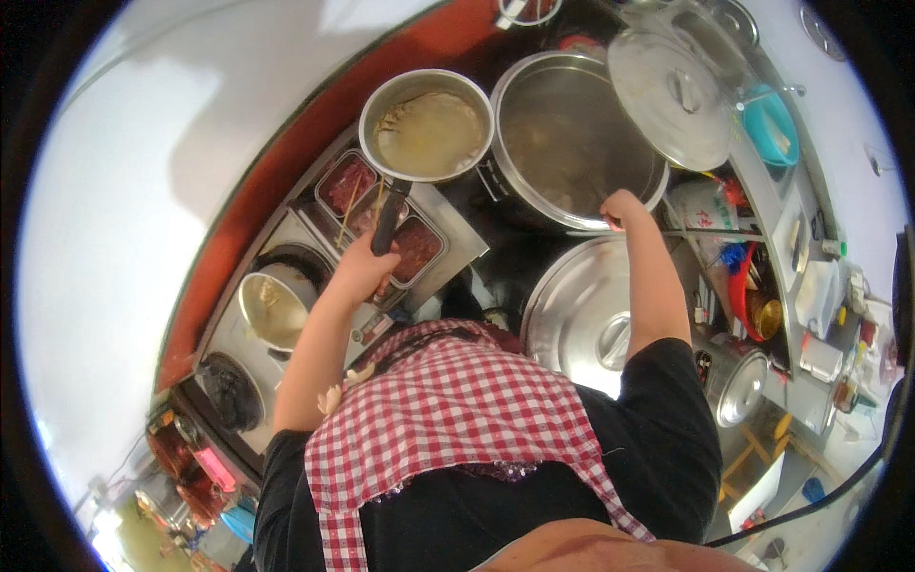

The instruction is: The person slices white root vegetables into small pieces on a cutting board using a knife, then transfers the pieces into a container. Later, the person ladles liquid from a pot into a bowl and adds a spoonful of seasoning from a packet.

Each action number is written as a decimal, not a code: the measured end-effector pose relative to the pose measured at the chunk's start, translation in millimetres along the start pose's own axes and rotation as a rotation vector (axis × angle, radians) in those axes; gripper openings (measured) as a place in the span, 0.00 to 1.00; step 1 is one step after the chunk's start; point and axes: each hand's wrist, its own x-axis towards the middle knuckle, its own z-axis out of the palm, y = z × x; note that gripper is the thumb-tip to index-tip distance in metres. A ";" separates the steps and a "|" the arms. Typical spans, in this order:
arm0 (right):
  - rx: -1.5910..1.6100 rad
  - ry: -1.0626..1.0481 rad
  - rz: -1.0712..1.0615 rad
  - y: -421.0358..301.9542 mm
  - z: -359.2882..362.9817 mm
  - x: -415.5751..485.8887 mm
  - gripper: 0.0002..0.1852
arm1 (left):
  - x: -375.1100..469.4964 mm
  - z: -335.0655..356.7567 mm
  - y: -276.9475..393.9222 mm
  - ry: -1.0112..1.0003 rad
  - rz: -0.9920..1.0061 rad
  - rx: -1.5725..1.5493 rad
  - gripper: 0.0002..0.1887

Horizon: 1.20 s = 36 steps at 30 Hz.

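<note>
My left hand (361,268) grips the black handle (389,218) of a metal saucepan (368,136). The saucepan holds cloudy, pale yellow liquid and sits beside a large stockpot (504,161). My right hand (623,209) is closed at the stockpot's near rim. A faint, dark utensil (595,187) seems to run from it into the brownish broth (572,136); its lower end is hidden. Below my left hand are metal trays of raw meat (416,250), with thin wooden sticks (348,211) lying across them.
A round metal lid (665,100) leans over the stockpot's right side. Another large lidded pot (572,307) stands under my right forearm. To the left, a smaller pot (282,314) holds pale liquid, near a burner (230,393). Shelves (775,236) with a red basin (743,293) line the right.
</note>
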 end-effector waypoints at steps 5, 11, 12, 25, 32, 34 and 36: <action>1.200 -0.246 0.131 33.8 -0.2 -29.8 0.05 | 1.9 -6.7 0.4 -0.034 0.039 -0.024 0.11; 1.282 -0.114 -0.248 81.0 59.1 -156.0 0.14 | 33.9 -4.3 8.5 -0.057 0.107 0.047 0.10; 1.290 -0.093 -0.299 81.8 67.3 -175.7 0.18 | 41.9 0.2 13.3 -0.069 0.111 0.079 0.10; 0.957 0.318 -0.574 72.0 121.2 -286.7 0.36 | 95.7 76.9 62.7 -0.284 0.138 0.090 0.09; 0.785 0.589 -0.548 95.1 144.2 -276.8 0.37 | 84.3 85.8 33.6 -0.260 0.164 0.019 0.08; 0.802 0.544 -0.582 95.5 151.0 -275.9 0.37 | 75.4 74.6 21.5 -0.262 0.183 0.027 0.08; 0.826 0.533 -0.555 93.3 154.2 -276.5 0.38 | 58.3 63.9 11.8 -0.263 0.195 0.040 0.07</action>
